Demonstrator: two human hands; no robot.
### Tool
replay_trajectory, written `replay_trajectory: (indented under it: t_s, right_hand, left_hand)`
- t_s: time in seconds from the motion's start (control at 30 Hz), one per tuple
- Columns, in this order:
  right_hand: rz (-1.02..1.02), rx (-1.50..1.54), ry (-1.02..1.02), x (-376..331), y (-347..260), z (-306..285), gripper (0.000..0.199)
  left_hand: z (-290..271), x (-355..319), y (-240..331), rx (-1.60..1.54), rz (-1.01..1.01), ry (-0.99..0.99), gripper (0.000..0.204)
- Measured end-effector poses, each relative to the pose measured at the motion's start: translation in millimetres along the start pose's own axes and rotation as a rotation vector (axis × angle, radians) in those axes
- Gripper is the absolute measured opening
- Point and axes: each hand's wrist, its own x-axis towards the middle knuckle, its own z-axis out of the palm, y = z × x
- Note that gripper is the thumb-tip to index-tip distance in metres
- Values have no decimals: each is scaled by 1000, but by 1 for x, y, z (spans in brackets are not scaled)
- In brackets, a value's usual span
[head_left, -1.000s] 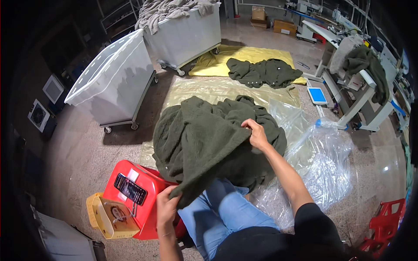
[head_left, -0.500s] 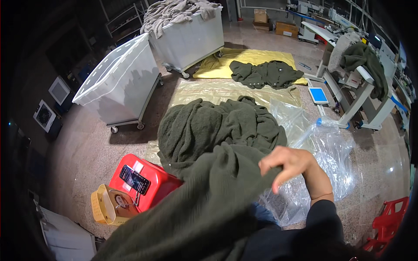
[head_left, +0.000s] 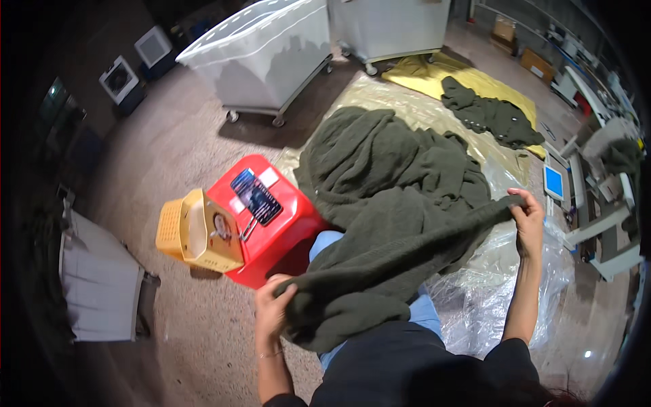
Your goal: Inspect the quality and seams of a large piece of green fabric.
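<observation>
A dark green knit garment (head_left: 380, 268) is stretched across my lap between both hands. My left hand (head_left: 272, 306) grips its left end beside the red stool, thumb on top of the cloth. At the upper right, my right hand (head_left: 527, 220) pinches the other end and holds it raised. The cloth between them forms a long folded edge. Just beyond lies a large heap of the same dark green fabric (head_left: 386, 159), and the garment's far side runs into it, so I cannot tell where one ends.
On the red stool (head_left: 271, 234) lie a phone (head_left: 256, 197) and small scissors (head_left: 249, 229). A yellow basket (head_left: 196, 234) stands left of it. Clear plastic sheeting (head_left: 485, 308) spreads at right. White wheeled bins (head_left: 271, 64) stand beyond. Another green garment (head_left: 489, 115) lies on yellow sheeting (head_left: 424, 74).
The view has swung left and down. My left hand has come into sight holding the garment's left end. My right hand now holds the other end farther right, and the cloth is pulled out between them.
</observation>
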Motion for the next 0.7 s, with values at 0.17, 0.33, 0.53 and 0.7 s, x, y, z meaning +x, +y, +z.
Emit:
replay_trajectory:
  t_s: [0.17,0.33,0.53,0.7]
  right_hand:
    - [-159,270,-1073,-74,-64,58,21]
    - [-2,395,-1898,-139,-47,173,26]
    - [-357,3,-710,-111,3,195,21]
    - [-138,101,-937,-96,17,202,21]
  left_hand:
    - [84,13,12,-336,-90,-265,15]
    - [110,19,9,-563,-217,-270,20]
    - [95,18,-11,-592,-333,-221,21]
    - [102,17,-15,-178,-44,18,20]
